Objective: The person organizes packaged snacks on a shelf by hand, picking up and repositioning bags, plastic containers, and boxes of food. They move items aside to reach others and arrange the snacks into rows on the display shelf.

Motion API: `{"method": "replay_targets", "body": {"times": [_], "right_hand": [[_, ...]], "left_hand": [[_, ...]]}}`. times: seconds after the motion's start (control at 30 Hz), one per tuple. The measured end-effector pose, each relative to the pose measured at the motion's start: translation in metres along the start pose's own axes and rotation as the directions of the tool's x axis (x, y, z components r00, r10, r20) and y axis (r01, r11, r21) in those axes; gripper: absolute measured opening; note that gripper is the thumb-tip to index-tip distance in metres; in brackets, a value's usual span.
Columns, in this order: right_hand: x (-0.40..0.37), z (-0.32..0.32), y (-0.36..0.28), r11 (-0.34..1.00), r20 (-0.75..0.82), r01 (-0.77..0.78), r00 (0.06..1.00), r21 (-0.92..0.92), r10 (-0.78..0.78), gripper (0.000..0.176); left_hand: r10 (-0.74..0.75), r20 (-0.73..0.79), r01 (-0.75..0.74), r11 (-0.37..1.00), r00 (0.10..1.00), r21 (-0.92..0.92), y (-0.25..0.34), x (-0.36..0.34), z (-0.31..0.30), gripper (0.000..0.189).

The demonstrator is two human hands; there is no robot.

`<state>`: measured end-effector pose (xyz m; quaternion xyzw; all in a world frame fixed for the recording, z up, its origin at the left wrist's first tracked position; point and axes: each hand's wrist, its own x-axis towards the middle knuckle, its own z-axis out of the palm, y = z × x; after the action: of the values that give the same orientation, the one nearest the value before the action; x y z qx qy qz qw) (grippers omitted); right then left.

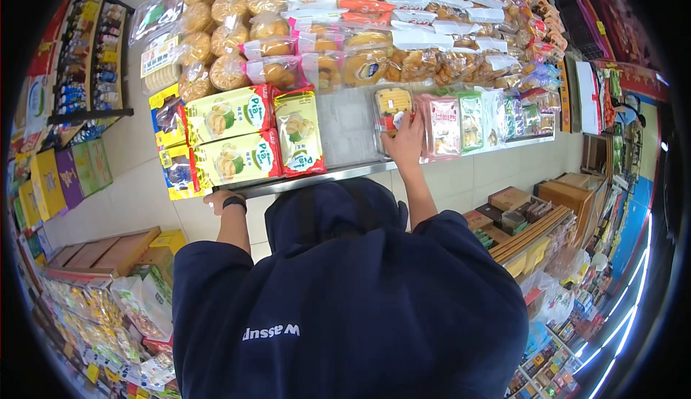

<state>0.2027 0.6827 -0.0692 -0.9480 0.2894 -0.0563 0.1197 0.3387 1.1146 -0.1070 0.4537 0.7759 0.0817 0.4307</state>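
My right hand (407,138) grips the near end of a clear plastic box of yellow biscuits (393,101), thumb on one side and fingers on the other. The box sits at the front of a display table (338,171), between a bare grey section and pink packets (440,124). My left hand (217,199), with a dark watch at the wrist, is closed at the table's front edge; its fingertips are partly hidden. Just above it lie green and yellow pia cake bags (236,160), with one more upright bag (299,132) beside them.
Bagged round pastries (229,37) and wrapped breads (417,64) fill the rows behind. Green packets (471,122) stand further right. Shelves of bottles (72,96) are at far left. Stacked boxes (507,201) stand on a unit at right, behind me.
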Motion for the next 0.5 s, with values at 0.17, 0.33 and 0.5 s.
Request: {"method": "replay_targets", "body": {"times": [0.17, 0.33, 0.5], "right_hand": [[-0.003, -0.007, -0.052, 0.975, 0.003, 0.214, 0.977, 0.053, -0.214, 0.063], [-0.013, 0.048, -0.128, 0.887, 0.384, 0.022, 0.896, 0.461, -0.222, 0.042], [-0.006, 0.077, -0.144, 0.92, 0.499, -0.073, 0.855, 0.385, -0.141, 0.03]], "left_hand": [[0.005, -0.006, -0.005, 1.0, 1.0, -0.019, 0.002, 0.002, -0.001, 0.076], [-0.036, 0.035, 0.039, 0.996, 0.999, -0.08, 0.003, 0.0, 0.0, 0.074], [0.001, 0.042, 0.0, 1.0, 0.999, -0.023, 0.005, -0.001, -0.002, 0.074]]}}
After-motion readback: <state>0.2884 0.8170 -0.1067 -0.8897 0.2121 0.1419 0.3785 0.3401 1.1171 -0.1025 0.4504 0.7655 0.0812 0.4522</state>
